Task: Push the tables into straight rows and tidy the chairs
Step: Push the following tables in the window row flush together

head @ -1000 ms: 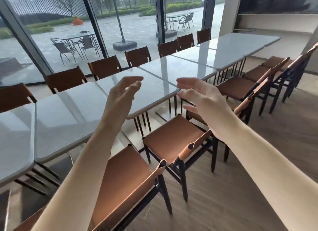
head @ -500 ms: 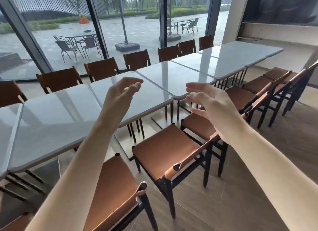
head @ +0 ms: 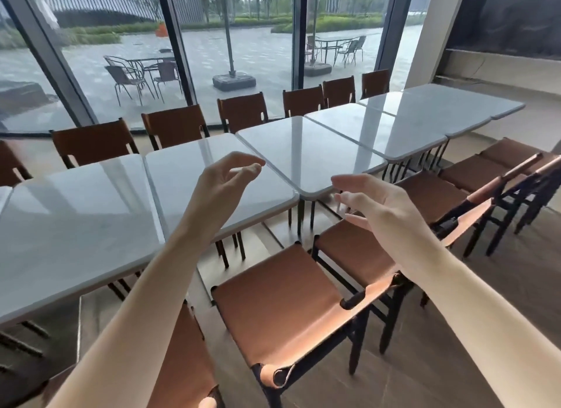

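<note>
Drawn nearer since a second ago: white surface (head: 309, 152) jutting out of the row, brown chairs (head: 282, 304) pulled clear beneath. Left hand (head: 221, 183) and right hand (head: 373, 201) raised, loosely spread, holding nothing. Best gripped at both near corners, pushed squarely, evenly.

Two bare forearms in frame, no sleeves showing up to picture's edge. Left hand (head: 223, 180) bare: no glove, no ring, no watch or band at wrist. Right hand (head: 375, 199) likewise bare, wrist unadorned. Fingers slim, nails short and plain where visible. No markings on either arm.
</note>
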Demonstrator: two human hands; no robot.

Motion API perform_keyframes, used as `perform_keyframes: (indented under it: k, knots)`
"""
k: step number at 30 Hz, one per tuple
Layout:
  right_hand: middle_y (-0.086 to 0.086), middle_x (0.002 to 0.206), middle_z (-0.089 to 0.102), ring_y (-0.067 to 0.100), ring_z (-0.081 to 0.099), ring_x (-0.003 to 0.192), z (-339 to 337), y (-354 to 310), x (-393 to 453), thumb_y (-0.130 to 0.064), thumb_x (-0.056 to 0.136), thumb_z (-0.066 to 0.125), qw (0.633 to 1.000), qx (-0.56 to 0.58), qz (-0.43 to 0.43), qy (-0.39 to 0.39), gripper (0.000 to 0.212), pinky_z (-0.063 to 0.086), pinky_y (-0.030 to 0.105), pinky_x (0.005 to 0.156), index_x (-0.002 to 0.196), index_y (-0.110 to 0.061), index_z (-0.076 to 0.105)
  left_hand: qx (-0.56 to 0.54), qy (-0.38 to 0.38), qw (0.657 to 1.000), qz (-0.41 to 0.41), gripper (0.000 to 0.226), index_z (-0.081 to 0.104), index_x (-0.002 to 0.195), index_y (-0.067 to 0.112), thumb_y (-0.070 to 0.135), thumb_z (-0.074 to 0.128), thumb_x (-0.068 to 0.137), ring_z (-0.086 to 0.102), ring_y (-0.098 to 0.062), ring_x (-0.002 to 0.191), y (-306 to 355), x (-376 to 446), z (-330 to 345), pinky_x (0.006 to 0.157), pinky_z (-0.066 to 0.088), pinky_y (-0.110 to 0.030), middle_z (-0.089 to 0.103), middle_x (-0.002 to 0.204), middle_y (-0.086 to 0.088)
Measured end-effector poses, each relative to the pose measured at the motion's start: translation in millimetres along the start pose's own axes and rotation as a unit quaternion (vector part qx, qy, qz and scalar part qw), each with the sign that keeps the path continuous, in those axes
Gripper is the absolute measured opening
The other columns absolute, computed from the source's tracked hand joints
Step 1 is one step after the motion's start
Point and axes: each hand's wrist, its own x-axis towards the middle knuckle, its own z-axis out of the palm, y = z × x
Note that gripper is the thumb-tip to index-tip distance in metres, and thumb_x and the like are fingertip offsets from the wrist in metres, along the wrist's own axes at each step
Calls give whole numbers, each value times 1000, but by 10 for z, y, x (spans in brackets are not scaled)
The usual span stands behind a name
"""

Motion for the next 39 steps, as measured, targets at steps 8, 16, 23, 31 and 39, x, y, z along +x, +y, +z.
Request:
perform_keyframes:
  k: [8,16,23,31,39]
  knots:
    - [-9,115,73,5,65,115,-37,505,716,-20,99,59,999,14,11,-43,30,45,43,111,124,-36,67,31,33,998,-36,26,73,104,34,44,57,86,65,4,109,-501,405,127,99,49,-31,73,112,19]
    - [-21,126,65,-6,61,115,267,1188,2073,-18,100,58,990,50,40,-126,32,45,41,111,127,-34,64,38,97,988,-118,15,71,100,35,39,62,88,66,4,107,-1428,1136,469,92,48,-19,73,109,20]
    - [-20,132,61,-5,58,118,806,2212,3392,-22,99,58,969,-13,49,-240,35,45,24,101,133,-33,60,134,153,964,-171,28,68,108,31,41,71,83,57,-1,120,-2738,1818,753,101,44,-20,60,128,14]
    - [0,151,37,15,32,143,1652,3546,4345,-33,93,67,924,-212,-1,-318,60,29,25,109,147,-23,43,333,46,907,-253,61,55,131,31,46,82,79,31,-16,141,-4241,2061,726,113,30,-32,33,153,6]
    - [9,166,-16,31,-17,153,2248,4473,5054,-87,67,58,774,-476,-104,-404,122,-6,60,120,159,-26,5,495,-138,810,-282,112,9,155,45,76,71,68,-16,-36,154,-5262,2311,392,121,-12,-61,-10,168,5]
